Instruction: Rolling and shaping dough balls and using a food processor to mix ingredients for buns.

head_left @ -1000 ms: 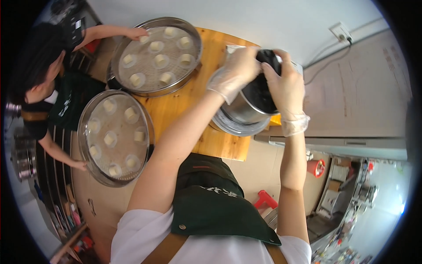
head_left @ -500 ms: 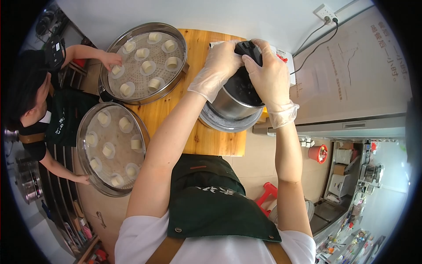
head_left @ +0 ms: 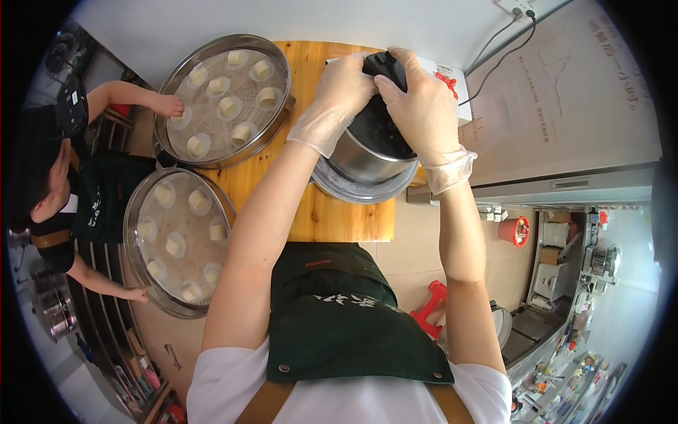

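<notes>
Thin clear plastic gloves cover both my hands. My left hand (head_left: 344,95) is closed on the left side of a black grip (head_left: 385,69) at the top of a steel pot (head_left: 364,161). On the grip's other side, my right hand (head_left: 425,106) is closed, its thumb pressed against the front. Below the grip, the pot shows a dark top or interior (head_left: 381,131); I cannot tell which. The pot stands in a grey round basin (head_left: 353,192) on the wooden table (head_left: 311,222). My fingertips behind the grip are partly hidden.
To the left are two round steamer trays (head_left: 288,78) (head_left: 127,233) with several white dough pieces on paper rounds. A co-worker's hand (head_left: 168,106) reaches to the far tray; another (head_left: 138,293) is at the near one. A red stool (head_left: 427,311) stands on the floor.
The view has shifted slightly, and my hands, the pot and the table appear a little higher and further left. Both hands keep their hold on the black grip.
</notes>
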Available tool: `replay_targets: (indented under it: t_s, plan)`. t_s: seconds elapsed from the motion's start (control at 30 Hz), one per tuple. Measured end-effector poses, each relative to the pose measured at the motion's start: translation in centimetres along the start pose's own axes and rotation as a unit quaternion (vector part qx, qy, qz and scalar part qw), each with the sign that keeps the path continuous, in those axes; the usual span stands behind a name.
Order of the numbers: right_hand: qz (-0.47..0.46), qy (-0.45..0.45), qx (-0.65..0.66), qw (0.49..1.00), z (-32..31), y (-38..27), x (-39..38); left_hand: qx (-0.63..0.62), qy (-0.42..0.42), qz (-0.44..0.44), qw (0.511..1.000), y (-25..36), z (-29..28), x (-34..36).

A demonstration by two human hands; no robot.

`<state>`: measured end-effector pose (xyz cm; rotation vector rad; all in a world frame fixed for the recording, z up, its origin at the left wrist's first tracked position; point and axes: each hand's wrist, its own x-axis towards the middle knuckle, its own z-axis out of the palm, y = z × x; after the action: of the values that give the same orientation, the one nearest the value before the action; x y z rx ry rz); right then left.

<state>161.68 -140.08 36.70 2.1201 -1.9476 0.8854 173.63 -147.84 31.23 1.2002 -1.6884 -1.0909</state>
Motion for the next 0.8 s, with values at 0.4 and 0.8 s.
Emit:
replay_targets:
  t_s: [0.4, 0.8]
  plan:
    - [0.007, 0.002, 0.013, 1.000, -0.21, 0.01, -0.04, -0.015, 0.000, -0.002, 1.000, 0.83, -0.18, -0.29]
    - [0.019, -0.004, 0.009, 1.000, -0.36, -0.17, 0.01, -0.013, -0.007, 0.006, 1.000, 0.23, -0.02, 0.10]
